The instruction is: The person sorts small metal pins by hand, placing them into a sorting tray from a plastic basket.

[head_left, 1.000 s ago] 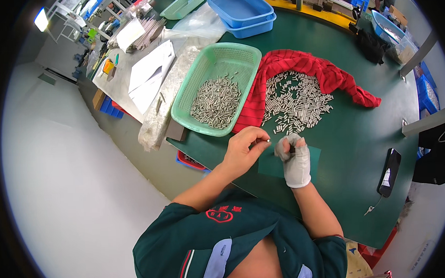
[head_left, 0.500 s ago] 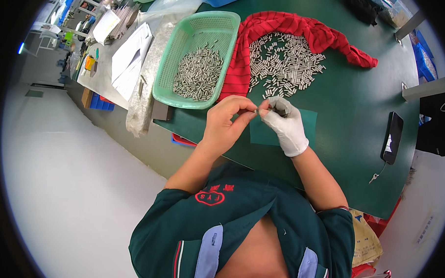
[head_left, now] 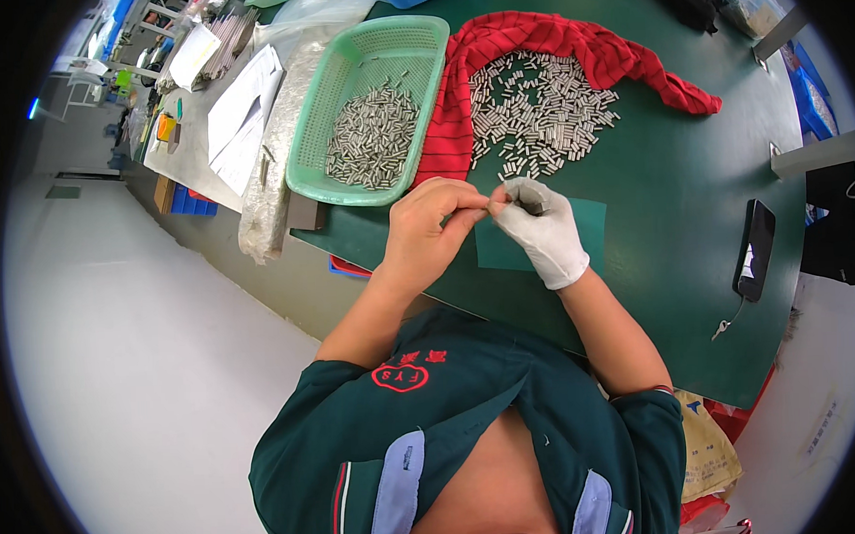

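Head view is showing the left hand (head_left: pixel 428 227) and the gloved right hand (head_left: pixel 547 236) meeting at the fingers. The left thumb and forefinger are lying close together; the right fingers are curling inward. Whether either hand is holding a pin I cannot tell, as the fingers are hiding what lies between them. Just beyond this meeting point, ahead and slightly to the right, loose pins (head_left: pixel 559 131) are lying on the table (head_left: pixel 688 183), with the right hand being the nearer of the 2. Their long axes are pointing in mixed directions. Under the right hand, a mat (head_left: pixel 591 224) is lying flat. Farther out, a red cloth (head_left: pixel 532 33) is curving around the loose pins, and to its left a basket (head_left: pixel 364 57) is holding a 2nd heap (head_left: pixel 371 142).
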{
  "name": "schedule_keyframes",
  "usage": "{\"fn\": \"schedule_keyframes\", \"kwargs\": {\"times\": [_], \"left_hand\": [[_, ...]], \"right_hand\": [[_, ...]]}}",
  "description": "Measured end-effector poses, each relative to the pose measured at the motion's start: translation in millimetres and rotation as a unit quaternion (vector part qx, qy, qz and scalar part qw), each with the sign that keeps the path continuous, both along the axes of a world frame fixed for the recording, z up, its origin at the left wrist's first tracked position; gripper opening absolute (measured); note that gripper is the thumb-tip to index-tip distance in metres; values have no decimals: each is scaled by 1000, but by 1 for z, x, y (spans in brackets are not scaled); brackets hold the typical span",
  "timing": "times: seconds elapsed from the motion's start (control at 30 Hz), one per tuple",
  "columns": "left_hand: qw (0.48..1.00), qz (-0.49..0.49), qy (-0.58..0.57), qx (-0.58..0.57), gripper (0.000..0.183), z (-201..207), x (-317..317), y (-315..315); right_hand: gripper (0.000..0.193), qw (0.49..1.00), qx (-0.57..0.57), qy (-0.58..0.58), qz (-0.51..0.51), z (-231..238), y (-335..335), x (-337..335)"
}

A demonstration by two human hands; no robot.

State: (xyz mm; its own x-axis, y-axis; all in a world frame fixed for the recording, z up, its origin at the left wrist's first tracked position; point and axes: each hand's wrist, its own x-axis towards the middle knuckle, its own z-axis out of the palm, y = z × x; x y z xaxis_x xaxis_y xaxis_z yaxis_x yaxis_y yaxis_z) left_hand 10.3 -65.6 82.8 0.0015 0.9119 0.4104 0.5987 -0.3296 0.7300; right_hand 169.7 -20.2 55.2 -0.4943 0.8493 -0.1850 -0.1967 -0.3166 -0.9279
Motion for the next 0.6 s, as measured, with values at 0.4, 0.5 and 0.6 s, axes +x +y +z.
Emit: {"fn": "schedule_keyframes", "kwargs": {"times": [0.4, 0.5, 0.6], "left_hand": [[998, 0, -50, -43, 15, -10, -2, 0], [992, 12, -102, -73, 16, -17, -3, 0], [983, 21, -138, -120, 17, -28, 0, -3]], "right_hand": [[6, 1000, 3, 1, -8, -10, 0, -4], [8, 1000, 7, 18, -13, -10, 3, -2], [11, 989, -32, 106, -103, -5, 10, 3]]}}
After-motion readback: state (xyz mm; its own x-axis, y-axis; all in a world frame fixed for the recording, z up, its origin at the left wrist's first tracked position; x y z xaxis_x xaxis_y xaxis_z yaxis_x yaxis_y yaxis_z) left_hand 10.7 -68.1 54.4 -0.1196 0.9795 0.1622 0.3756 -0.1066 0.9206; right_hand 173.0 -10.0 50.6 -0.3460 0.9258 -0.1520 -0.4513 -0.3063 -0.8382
